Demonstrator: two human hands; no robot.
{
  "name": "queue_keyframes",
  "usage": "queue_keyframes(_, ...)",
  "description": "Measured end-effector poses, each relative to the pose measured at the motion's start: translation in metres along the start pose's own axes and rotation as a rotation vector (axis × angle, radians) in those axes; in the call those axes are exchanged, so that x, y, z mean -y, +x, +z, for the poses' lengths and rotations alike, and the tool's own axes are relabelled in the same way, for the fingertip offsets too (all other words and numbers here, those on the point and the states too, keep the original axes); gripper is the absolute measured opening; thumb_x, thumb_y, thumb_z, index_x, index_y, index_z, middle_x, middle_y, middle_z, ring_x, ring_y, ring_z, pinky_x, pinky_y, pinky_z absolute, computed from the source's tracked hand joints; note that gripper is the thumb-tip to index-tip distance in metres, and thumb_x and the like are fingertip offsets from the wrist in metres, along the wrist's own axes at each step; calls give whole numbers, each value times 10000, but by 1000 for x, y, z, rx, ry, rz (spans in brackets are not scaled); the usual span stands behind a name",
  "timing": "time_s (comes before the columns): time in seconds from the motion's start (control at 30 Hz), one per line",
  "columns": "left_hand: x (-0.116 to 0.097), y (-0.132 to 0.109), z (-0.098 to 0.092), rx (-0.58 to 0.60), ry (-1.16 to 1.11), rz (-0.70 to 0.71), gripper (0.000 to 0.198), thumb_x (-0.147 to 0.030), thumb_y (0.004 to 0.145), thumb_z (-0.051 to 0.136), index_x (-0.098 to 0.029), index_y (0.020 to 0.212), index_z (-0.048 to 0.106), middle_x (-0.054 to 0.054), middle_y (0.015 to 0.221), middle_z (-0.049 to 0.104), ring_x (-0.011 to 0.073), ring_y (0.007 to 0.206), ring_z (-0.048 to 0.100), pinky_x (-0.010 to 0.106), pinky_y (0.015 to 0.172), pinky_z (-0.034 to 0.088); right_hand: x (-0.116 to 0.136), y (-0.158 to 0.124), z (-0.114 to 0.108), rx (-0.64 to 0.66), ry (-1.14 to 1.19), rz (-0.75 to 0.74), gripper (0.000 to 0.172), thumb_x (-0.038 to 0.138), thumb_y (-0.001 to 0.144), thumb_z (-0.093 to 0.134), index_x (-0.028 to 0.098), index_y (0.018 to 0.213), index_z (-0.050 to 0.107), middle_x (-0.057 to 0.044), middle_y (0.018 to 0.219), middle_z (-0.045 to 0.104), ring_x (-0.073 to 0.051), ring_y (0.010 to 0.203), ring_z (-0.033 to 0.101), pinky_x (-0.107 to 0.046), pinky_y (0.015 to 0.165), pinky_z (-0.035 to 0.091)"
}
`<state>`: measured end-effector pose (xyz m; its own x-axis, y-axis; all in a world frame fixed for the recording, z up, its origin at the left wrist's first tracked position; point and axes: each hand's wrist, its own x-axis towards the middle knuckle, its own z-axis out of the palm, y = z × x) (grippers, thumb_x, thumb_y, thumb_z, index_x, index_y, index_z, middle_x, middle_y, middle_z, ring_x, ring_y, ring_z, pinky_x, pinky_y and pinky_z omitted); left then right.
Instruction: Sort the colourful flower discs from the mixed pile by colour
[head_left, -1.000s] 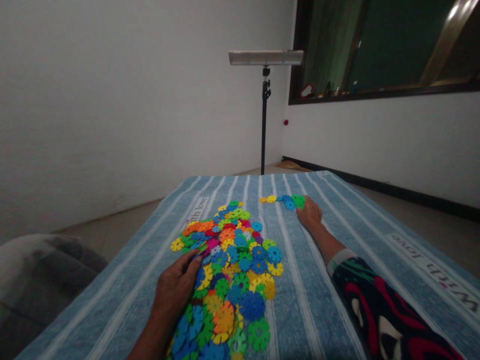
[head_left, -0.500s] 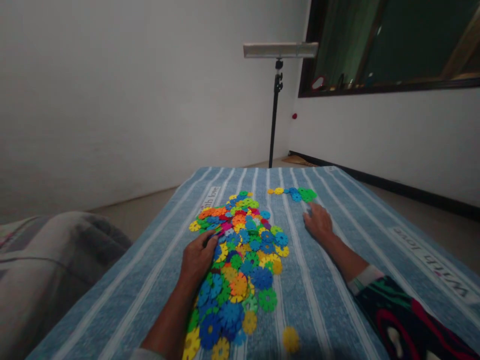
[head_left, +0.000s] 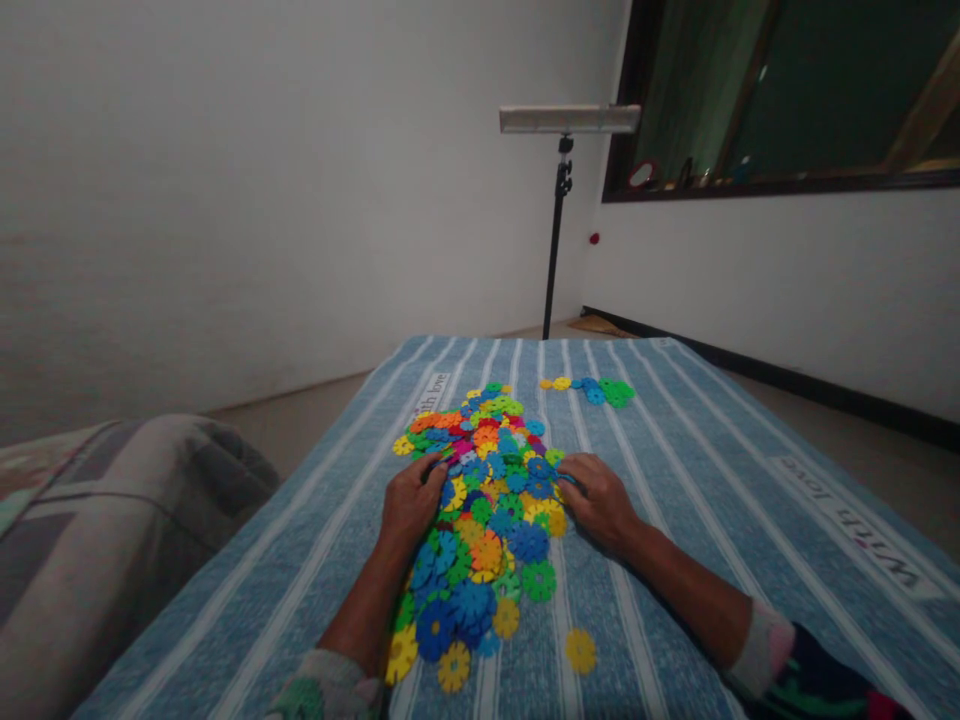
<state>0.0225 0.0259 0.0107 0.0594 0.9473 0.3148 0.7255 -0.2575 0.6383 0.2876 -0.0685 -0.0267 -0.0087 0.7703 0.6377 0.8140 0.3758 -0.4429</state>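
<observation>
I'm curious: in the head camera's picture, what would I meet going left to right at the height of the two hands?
Grey fabric → left hand → pile of colourful discs → right hand → printed "with love" lettering.

Ahead of me, a black stand (head_left: 553, 265) holds up a long flat panel (head_left: 570, 120) in front of the pale wall (head_left: 262, 200). To my right I see a dark-framed window (head_left: 825, 90), with a dark baseboard (head_left: 795, 381) running below; at my left bulges grey fabric (head_left: 150, 500).
</observation>
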Motion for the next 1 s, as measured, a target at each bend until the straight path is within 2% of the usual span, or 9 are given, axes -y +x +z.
queue_keyframes(0.17,2,0,1,16,-20,8,463,-432,757,457,-174,1026,732,54,1002,758,247,942,691,350,861,531,13,30,22,55,60,68,161,223,846,522,229,921,665,-59,968,670,-223,965,576,-365,893,447)
queue_keyframes(0.3,2,0,0,18,-16,13,465,-442,759,453,-185,1030,730,42,1006,759,239,951,689,335,858,529,22,52,40,80,134,125,91,191,778,582,225,788,666,-40,890,668,-230,928,574,-374,884,446)
queue_keyframes(0.43,1,0,-2,23,11,12,465,-435,760,450,-186,1032,733,49,1021,756,239,955,689,333,862,525,15,61,37,57,276,205,117,214,769,585,217,708,684,-13,789,678,-187,824,604,-323,815,472)
queue_keyframes(0.53,3,1,-1,12,8,24,449,-434,753,460,-204,1017,740,37,1025,756,241,961,688,335,867,526,-10,64,22,-11,391,335,203,315,785,567,181,773,719,-27,742,699,-170,702,628,-296,671,504)
queue_keyframes(0.7,8,5,1,-18,-9,24,429,-447,734,475,-223,975,751,25,994,763,244,931,696,326,845,536,-71,63,-13,-217,511,624,383,462,695,611,119,824,720,-42,616,668,-147,520,604,-270,493,501)
queue_keyframes(0.87,10,7,0,-20,1,7,430,-458,731,487,-220,976,749,28,998,761,243,916,700,321,831,541,-121,58,-43,-347,424,787,324,377,685,617,90,812,696,-9,508,603,-113,396,543,-203,372,416)
queue_keyframes(1.0,7,7,-3,11,37,-16,470,-477,741,464,-212,1009,745,35,1008,758,252,920,698,329,833,543,-146,64,-52,-359,320,857,234,262,708,575,86,798,698,21,463,567,-98,362,518,-171,342,370)
